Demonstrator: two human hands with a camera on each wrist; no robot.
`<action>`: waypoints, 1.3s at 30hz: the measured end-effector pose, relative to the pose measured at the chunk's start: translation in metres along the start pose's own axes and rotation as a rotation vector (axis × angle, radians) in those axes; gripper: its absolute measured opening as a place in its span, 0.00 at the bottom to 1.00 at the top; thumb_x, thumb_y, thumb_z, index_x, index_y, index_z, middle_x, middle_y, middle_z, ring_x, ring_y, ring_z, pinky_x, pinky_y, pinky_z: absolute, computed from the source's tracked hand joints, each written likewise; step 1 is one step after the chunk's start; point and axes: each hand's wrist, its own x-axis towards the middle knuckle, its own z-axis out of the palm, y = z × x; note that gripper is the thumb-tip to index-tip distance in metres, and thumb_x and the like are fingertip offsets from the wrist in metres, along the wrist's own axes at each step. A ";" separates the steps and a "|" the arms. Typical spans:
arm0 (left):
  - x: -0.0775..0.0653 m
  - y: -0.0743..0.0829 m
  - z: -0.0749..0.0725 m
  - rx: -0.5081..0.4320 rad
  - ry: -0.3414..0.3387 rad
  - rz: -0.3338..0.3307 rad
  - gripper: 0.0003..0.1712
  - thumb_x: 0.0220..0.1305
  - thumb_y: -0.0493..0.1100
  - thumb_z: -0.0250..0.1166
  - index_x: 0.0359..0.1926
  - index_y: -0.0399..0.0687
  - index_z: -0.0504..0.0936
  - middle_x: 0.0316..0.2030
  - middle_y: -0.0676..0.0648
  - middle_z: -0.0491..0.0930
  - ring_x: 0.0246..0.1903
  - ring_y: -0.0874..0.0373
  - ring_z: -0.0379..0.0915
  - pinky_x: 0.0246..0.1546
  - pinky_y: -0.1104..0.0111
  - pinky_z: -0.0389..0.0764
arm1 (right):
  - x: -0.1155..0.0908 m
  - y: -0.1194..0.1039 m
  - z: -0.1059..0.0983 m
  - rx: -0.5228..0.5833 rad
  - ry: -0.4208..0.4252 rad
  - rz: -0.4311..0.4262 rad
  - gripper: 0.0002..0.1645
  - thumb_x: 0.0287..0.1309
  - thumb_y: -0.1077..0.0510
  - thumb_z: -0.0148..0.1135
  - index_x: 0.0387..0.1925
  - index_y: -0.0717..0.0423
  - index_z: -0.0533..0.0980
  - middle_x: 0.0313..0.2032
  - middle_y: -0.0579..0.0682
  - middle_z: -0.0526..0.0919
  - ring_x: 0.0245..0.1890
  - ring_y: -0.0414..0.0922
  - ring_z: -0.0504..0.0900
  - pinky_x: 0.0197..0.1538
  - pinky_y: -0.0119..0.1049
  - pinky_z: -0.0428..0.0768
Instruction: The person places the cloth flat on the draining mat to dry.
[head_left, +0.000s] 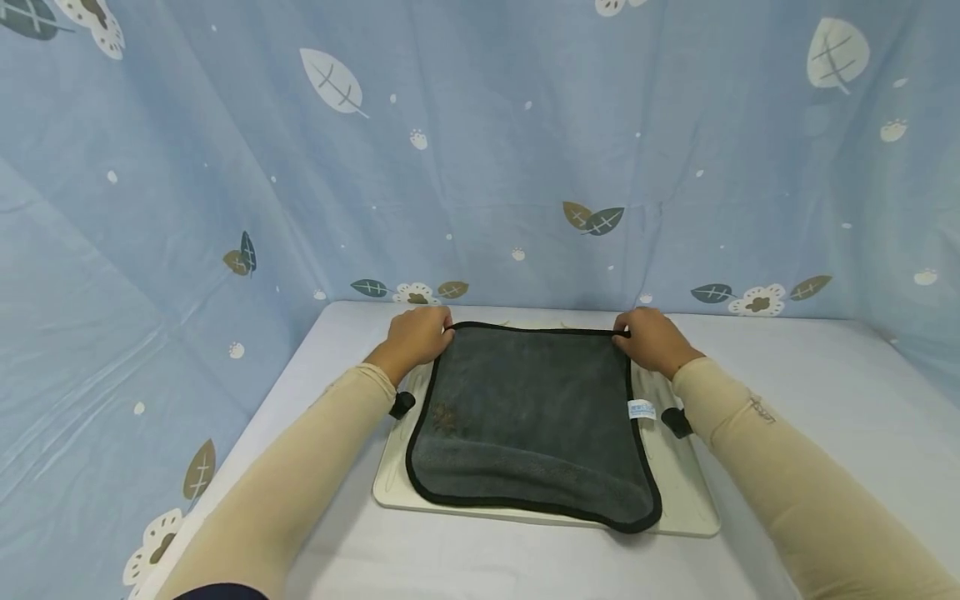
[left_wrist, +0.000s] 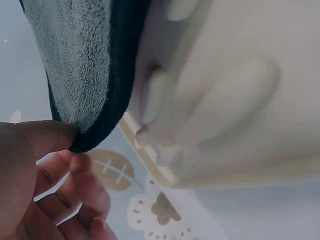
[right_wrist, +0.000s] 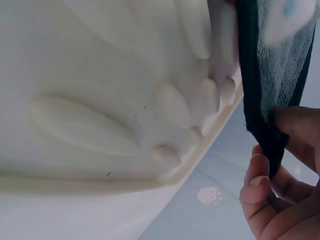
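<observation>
A dark grey towel [head_left: 536, 400] with black edging is spread above a cream tray [head_left: 682, 492]. My left hand [head_left: 418, 337] pinches its far left corner between thumb and fingers, as the left wrist view shows of that hand [left_wrist: 60, 175]. At the far right corner my right hand [head_left: 654, 340] pinches the edging; in the right wrist view this hand [right_wrist: 285, 185] holds the corner up off the tray. The towel's near edge droops over the tray's front rim. A brownish stain [head_left: 450, 419] marks its left part, and a white tag [head_left: 642, 409] sticks out on the right.
The tray has raised oval bumps [right_wrist: 85, 122] on its surface, with a few dark hairs lying there. It stands on a white-covered table [head_left: 810, 400]. A blue curtain [head_left: 487, 150] with leaf prints hangs behind and along the left.
</observation>
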 end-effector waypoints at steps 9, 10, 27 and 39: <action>0.014 0.002 0.000 -0.009 0.022 0.003 0.08 0.74 0.48 0.59 0.40 0.50 0.79 0.30 0.48 0.79 0.25 0.55 0.73 0.26 0.62 0.70 | 0.010 -0.001 -0.002 -0.020 0.056 0.011 0.12 0.64 0.65 0.62 0.43 0.72 0.82 0.43 0.69 0.84 0.46 0.63 0.82 0.50 0.56 0.79; 0.016 0.002 0.000 -0.008 0.023 -0.001 0.08 0.74 0.48 0.59 0.40 0.50 0.80 0.30 0.48 0.80 0.25 0.55 0.74 0.27 0.61 0.72 | 0.011 -0.001 -0.002 -0.023 0.060 0.014 0.12 0.64 0.64 0.62 0.43 0.72 0.82 0.43 0.69 0.84 0.46 0.63 0.82 0.50 0.56 0.79; 0.028 0.013 0.005 0.067 -0.065 -0.017 0.09 0.73 0.46 0.60 0.43 0.48 0.83 0.30 0.49 0.83 0.26 0.55 0.77 0.30 0.59 0.75 | 0.020 0.006 0.015 -0.098 0.009 0.073 0.14 0.65 0.60 0.63 0.44 0.68 0.82 0.44 0.67 0.85 0.45 0.61 0.84 0.46 0.56 0.82; 0.005 0.019 -0.005 0.034 -0.025 -0.018 0.25 0.72 0.59 0.58 0.62 0.53 0.76 0.55 0.47 0.82 0.57 0.45 0.76 0.68 0.35 0.54 | -0.008 -0.015 0.004 -0.137 0.017 -0.007 0.22 0.64 0.57 0.65 0.56 0.63 0.79 0.51 0.68 0.80 0.45 0.62 0.83 0.43 0.57 0.82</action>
